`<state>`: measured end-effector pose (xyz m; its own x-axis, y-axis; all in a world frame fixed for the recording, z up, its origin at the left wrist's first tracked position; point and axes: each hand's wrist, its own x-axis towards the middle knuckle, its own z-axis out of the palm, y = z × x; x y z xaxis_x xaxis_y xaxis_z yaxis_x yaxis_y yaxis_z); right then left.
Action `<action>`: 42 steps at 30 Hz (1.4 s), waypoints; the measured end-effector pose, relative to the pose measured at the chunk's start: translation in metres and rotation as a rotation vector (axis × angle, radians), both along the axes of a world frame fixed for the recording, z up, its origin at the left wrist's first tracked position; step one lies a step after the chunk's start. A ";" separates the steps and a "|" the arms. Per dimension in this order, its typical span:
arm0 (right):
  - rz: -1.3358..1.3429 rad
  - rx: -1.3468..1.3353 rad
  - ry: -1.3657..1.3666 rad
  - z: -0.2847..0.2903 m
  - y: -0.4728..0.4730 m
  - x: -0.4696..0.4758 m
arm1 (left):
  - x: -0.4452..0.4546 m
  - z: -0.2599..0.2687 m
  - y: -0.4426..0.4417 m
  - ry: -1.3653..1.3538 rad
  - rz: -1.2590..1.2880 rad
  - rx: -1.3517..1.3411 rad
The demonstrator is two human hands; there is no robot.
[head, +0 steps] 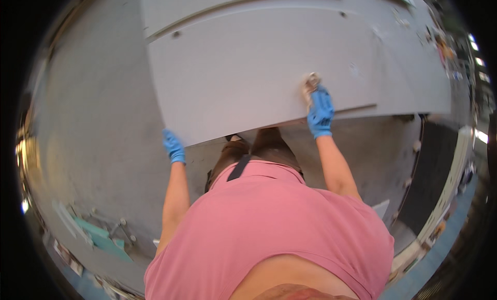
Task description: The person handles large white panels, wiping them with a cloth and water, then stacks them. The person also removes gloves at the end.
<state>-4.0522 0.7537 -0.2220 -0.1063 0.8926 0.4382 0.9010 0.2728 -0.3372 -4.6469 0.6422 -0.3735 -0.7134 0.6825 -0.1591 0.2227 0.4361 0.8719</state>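
A large flat light-grey panel (240, 71) lies before me on a pale table (419, 82), its near left corner jutting past the table edge. My left hand (174, 146), in a blue glove, grips this corner at the panel's left edge. Also gloved in blue, my right hand (320, 110) presses a crumpled whitish-brown cloth (309, 86) onto the panel's surface, right of its middle. Two small dark round spots mark the panel near its far corners. The cloth and the fingers around it are somewhat blurred.
Behind the panel runs a long narrow strip (248, 3). Grey floor (101, 90) stretches to the left, where a wheeled frame with teal panels (101, 238) stands at the lower left. A dark mat-like surface (431, 172) lies at the right. Small items sit at the table's far right.
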 end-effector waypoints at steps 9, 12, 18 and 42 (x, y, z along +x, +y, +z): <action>0.185 -0.105 0.120 -0.010 -0.019 -0.071 | -0.009 0.019 0.013 -0.109 -0.071 -0.184; 0.239 -0.197 0.164 -0.018 -0.013 -0.028 | -0.014 0.017 0.012 0.039 -0.066 -0.194; -0.646 0.139 -0.121 -0.028 0.024 0.246 | -0.011 0.027 0.009 -0.015 0.020 -0.260; 1.185 0.048 0.212 -0.052 0.038 -0.242 | 0.003 0.031 0.009 -0.014 -0.036 -0.271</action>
<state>-4.2942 0.7919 -0.2740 -0.7707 0.2716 0.5764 0.0100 0.9097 -0.4152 -4.6438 0.6515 -0.3424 -0.6858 0.6386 -0.3491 0.2316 0.6463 0.7271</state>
